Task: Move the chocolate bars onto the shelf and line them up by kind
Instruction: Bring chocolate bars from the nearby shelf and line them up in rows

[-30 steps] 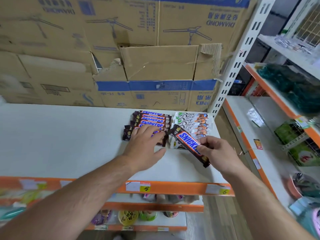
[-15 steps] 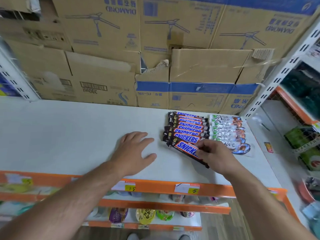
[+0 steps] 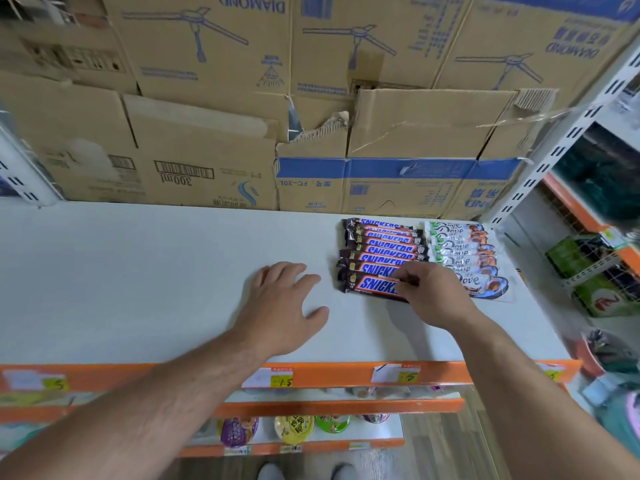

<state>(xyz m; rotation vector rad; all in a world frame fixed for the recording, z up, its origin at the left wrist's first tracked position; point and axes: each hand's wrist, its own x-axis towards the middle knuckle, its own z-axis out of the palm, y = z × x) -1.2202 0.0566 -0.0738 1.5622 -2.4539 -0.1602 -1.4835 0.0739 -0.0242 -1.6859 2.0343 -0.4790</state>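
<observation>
right hand (image 3: 436, 292) was pinching the front snickers bar (image 3: 372, 284) flush against its row on the shelf (image 3: 138, 271) beside the dove bars (image 3: 464, 251), prob squaring it up, while left hand (image 3: 284, 306) lay flat and empty nearby

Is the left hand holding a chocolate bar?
No, the left hand lies flat on the shelf, beside the Snickers, holding nothing.

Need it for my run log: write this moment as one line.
right hand: pinches front Snickers bar | left hand: flat on shelf | Dove row: beside Snickers row
</observation>
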